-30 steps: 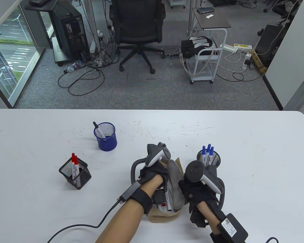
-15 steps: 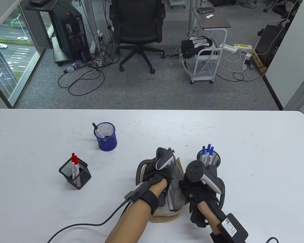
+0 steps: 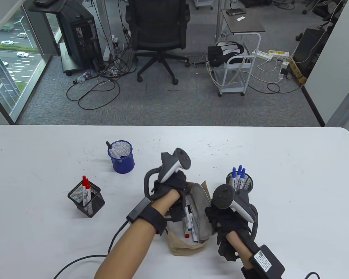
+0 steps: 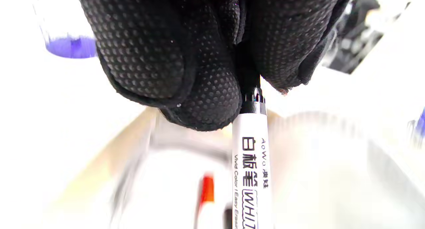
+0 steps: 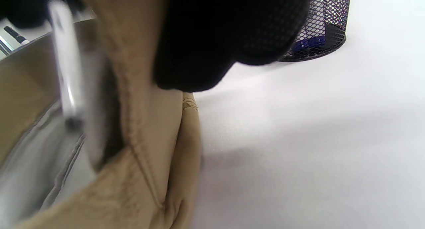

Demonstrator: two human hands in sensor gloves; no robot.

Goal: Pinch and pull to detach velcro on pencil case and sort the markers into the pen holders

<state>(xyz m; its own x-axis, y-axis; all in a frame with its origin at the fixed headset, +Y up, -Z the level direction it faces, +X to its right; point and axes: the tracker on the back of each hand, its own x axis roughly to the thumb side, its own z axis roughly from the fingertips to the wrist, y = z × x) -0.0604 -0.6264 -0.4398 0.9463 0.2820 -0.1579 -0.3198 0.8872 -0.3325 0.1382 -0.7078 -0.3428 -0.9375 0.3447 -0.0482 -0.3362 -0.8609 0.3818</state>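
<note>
The tan pencil case lies open near the table's front edge. Two markers show in its grey-lined mouth. My left hand is just over the opening; its fingertips pinch the black cap of a white whiteboard marker that hangs down toward the case. A red-ended marker lies blurred below it. My right hand grips the case's right edge, a gloved finger curled over the tan fabric.
A blue round holder with one black marker stands at the back left. A black square mesh holder holds red markers at the left. A black round mesh holder with blue markers stands just behind my right hand.
My left hand dipped into the case, then rose up and to the left with a marker pinched by its cap. My right hand kept still on the case.
</note>
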